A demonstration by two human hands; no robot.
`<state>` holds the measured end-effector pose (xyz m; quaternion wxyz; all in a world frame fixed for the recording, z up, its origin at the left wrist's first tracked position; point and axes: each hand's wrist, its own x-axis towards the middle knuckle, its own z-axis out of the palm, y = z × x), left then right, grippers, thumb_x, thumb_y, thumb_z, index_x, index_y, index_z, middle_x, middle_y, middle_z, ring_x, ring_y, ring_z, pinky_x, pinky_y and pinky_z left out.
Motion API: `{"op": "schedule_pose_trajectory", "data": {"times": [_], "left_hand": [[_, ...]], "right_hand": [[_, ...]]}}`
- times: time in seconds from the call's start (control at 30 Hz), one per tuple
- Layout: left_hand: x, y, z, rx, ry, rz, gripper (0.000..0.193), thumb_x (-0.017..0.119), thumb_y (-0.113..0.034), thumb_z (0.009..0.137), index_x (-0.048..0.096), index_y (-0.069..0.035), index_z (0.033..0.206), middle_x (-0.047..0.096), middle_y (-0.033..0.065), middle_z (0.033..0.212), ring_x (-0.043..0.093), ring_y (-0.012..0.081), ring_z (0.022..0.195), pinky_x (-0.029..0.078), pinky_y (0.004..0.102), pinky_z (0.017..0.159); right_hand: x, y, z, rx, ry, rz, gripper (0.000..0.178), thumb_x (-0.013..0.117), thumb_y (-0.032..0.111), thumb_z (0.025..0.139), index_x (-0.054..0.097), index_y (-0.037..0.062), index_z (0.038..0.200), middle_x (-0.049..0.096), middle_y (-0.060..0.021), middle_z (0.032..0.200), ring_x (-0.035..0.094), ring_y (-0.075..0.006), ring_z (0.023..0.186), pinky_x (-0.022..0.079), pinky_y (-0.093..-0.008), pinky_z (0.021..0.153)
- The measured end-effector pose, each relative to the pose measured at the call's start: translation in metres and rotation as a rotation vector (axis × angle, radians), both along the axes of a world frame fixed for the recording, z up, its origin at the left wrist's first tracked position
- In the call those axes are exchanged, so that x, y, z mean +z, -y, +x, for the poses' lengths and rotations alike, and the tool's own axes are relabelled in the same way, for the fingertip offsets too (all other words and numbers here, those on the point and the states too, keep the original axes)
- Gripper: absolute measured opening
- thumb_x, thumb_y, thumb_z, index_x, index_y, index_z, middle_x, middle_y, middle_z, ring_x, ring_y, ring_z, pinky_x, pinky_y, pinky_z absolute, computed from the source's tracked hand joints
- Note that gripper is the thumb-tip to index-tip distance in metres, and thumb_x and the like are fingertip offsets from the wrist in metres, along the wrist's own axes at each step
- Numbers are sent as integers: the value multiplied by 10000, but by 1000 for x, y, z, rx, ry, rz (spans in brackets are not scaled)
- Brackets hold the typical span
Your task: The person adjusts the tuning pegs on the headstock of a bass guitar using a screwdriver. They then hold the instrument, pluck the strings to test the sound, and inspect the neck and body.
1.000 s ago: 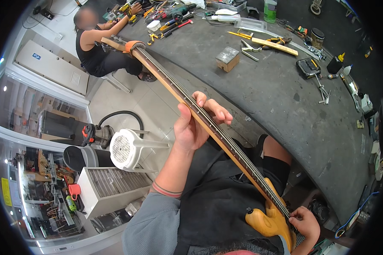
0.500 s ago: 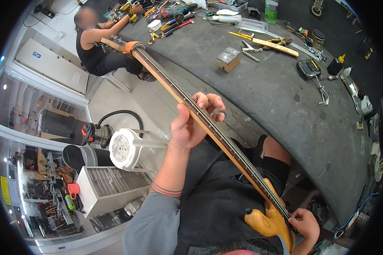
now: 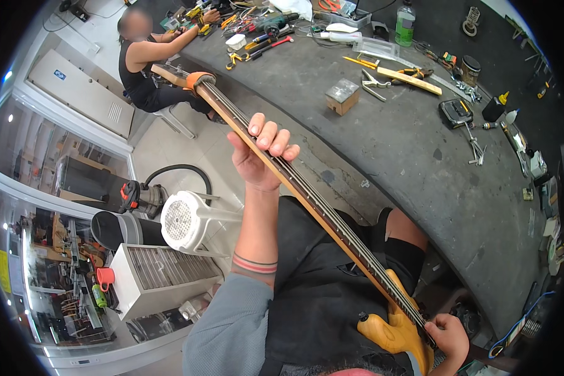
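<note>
I hold a bass guitar across my lap. Its long dark neck (image 3: 319, 207) runs from the yellow wooden body (image 3: 398, 329) at lower right up to the headstock (image 3: 175, 75) at upper left, where an orange clamp sits. My left hand (image 3: 260, 153) wraps the neck from below, fingers curled over the strings near the middle. My right hand (image 3: 448, 332) rests on the strings over the body, fingers bent.
A curved grey workbench (image 3: 420, 156) carries a small wooden block (image 3: 343, 96), pliers, screwdrivers, a green bottle (image 3: 405, 22) and several tools. Another person (image 3: 147, 56) sits working at its far end. A white fan (image 3: 185, 219), a vacuum and a white heater stand at my left.
My left hand has slid up the neck toward the headstock. The right hand stays on the strings over the body.
</note>
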<state>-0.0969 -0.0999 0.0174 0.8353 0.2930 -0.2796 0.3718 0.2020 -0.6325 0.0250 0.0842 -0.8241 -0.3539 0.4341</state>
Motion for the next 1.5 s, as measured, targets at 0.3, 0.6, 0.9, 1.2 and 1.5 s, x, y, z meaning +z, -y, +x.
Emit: {"op": "schedule_pose_trajectory", "data": {"times": [0.3, 0.6, 0.9, 1.2, 1.5], "left_hand": [[0, 5, 4, -5, -26, -11, 335, 662, -443, 1106, 573, -129, 1178, 719, 15, 1021, 690, 208, 1020, 563, 439, 914], [-5, -2, -1, -15, -32, 18, 350, 639, -455, 1115, 562, -126, 1205, 736, 23, 1017, 719, 233, 1064, 584, 475, 998], [-1, -3, 5, -85, 45, 89, 371, 582, -477, 1142, 531, -120, 1226, 713, 53, 1058, 687, 225, 1058, 551, 461, 913], [12, 16, 2, 188, -219, -18, 422, 564, -532, 1134, 499, -132, 1254, 672, 51, 1064, 676, 235, 1022, 547, 427, 877], [-39, 33, 22, -100, -90, 41, 422, 643, -531, 1093, 613, -127, 1210, 731, 65, 1079, 723, 275, 1080, 582, 523, 1018]], "right_hand": [[1, -4, -5, -162, -28, 113, 216, 800, 148, 881, 687, -19, 959, 704, -111, 849, 661, -198, 773, 547, -361, 746], [-16, 12, 5, -100, -177, 5, 259, 876, 141, 814, 735, -1, 979, 655, -86, 872, 663, -212, 813, 534, -356, 767], [-1, -5, -2, -54, -58, 129, 229, 872, 125, 796, 726, 3, 923, 660, -104, 901, 668, -248, 873, 537, -378, 810], [2, -13, -5, -135, -128, 26, 162, 793, 76, 893, 687, -21, 968, 725, -84, 842, 692, -164, 798, 545, -330, 750], [-24, -40, -50, -504, -435, 575, 191, 537, 119, 1118, 593, -8, 987, 603, -88, 918, 609, -188, 857, 503, -358, 838]]}}
